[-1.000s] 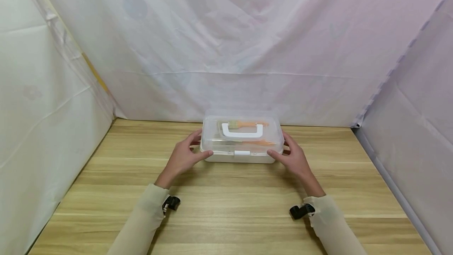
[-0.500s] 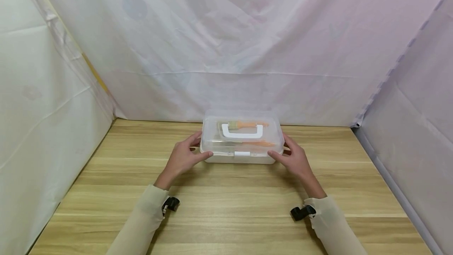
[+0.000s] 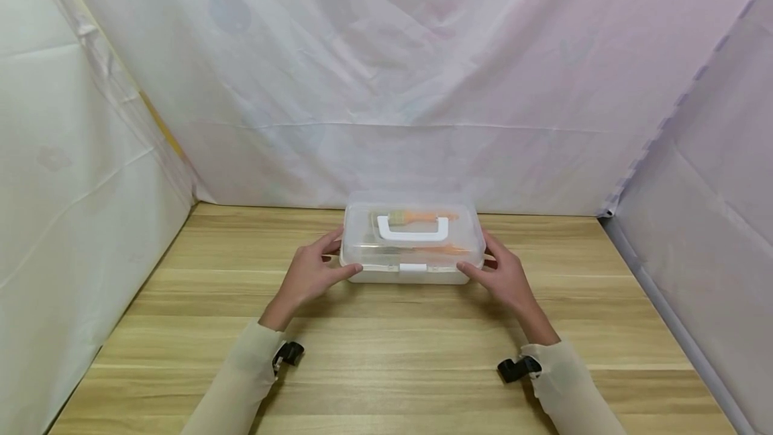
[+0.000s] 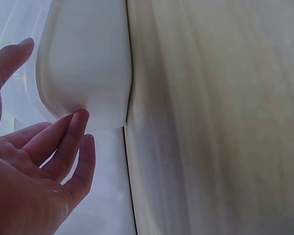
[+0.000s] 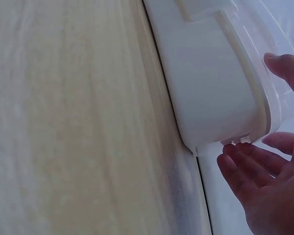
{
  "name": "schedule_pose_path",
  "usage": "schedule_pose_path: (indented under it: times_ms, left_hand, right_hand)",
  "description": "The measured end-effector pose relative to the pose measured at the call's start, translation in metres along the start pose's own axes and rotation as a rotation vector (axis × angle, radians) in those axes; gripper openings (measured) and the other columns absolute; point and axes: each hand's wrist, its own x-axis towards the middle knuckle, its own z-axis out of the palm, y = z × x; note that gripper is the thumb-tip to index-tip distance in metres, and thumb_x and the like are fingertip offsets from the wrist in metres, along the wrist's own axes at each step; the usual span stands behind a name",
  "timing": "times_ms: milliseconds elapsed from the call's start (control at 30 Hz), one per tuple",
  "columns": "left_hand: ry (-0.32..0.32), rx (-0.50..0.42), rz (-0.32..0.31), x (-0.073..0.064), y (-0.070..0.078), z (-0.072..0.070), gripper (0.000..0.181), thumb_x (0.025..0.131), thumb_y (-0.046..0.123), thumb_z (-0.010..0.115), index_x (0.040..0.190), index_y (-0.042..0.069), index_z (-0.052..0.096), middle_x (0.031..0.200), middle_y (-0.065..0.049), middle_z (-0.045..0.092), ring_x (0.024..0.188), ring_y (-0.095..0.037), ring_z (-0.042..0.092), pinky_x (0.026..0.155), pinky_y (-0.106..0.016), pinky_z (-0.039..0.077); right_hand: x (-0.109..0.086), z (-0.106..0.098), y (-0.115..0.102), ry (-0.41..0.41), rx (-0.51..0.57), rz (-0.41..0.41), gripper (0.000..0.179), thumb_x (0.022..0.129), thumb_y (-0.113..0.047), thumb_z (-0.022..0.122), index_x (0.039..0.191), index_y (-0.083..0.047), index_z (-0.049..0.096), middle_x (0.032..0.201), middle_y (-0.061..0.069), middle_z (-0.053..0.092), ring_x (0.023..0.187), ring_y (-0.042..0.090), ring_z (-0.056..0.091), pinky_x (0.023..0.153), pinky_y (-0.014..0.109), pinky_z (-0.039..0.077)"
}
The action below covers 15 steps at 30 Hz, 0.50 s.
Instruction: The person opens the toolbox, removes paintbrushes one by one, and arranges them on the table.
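A white plastic storage box [image 3: 374, 276] with a clear lid [image 3: 356, 217] stands at the back of the wooden table. On its lid is a white carry handle [image 3: 413, 236], and a white latch [image 3: 413, 268] sits at the front. My left hand [image 3: 308, 274] grips the left end, thumb at the front corner of the lid rim, fingertips under the rim in the left wrist view. The right end is held the same way by my right hand [image 3: 502, 279]. Through the lid show a paintbrush [image 3: 417, 217] with an orange handle and another orange-handled thing [image 3: 443, 249].
The wooden table [image 3: 386, 361] extends in front of the box and to both sides. Behind it hangs a pale patterned curtain [image 3: 386, 86], close to the back of the box. More pale cloth [image 3: 72, 186] closes off the sides.
Both hands have drawn the box slightly toward me, mostly in the last half second. Forearms moved back with it; the grip looks the same.
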Motion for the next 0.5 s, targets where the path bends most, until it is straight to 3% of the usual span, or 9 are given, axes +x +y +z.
schedule_pose_path:
  times_ms: [500]
  left_hand:
    - [0.016,0.009,0.006,-0.0079,0.001,-0.0008,0.09,0.087,0.034,0.096,0.161,0.002,0.054,0.133,-0.018,0.076,0.122,-0.038,0.074,0.096,-0.057,0.062]
  right_hand:
    - [-0.0079,-0.0003,-0.0062,0.002,-0.009,-0.041,0.078,0.099,-0.022,0.086,0.166,-0.011,0.049,0.147,0.017,0.065,0.13,0.036,0.064,0.103,0.057,0.059]
